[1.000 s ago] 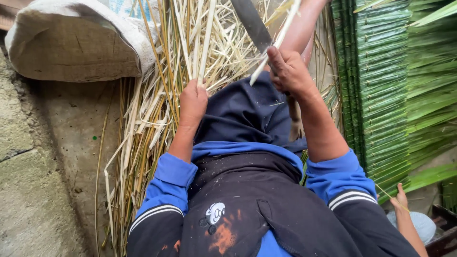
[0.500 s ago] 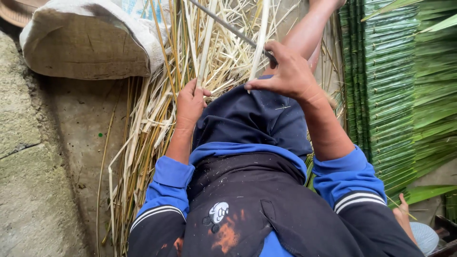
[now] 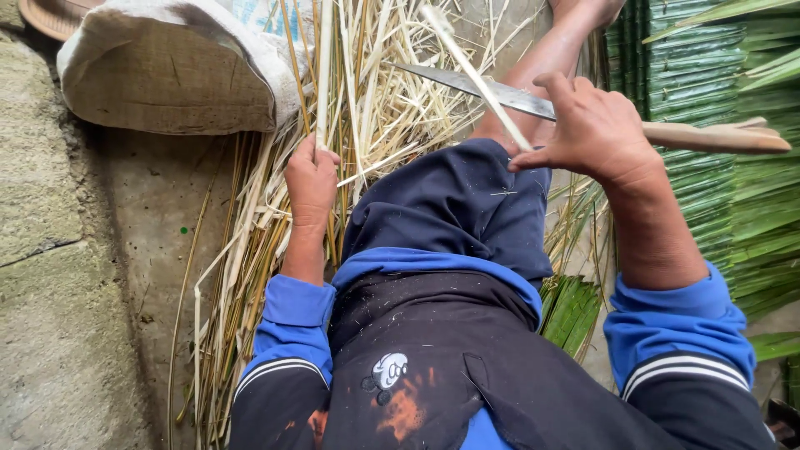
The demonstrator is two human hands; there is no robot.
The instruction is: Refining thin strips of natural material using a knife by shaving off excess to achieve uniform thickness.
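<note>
flat steel knife, pale thin stalk

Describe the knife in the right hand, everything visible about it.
The knife has a long, flat grey metal blade and a pale wooden handle that sticks out to the right past the fist. The right hand grips it, holding it roughly level, blade pointing left above the raised knee. A thin pale strip crosses the blade, pinched by the same hand's fingers.

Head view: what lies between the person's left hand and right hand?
In the head view, the raised knee in dark blue shorts lies between left hand and right hand.
</note>
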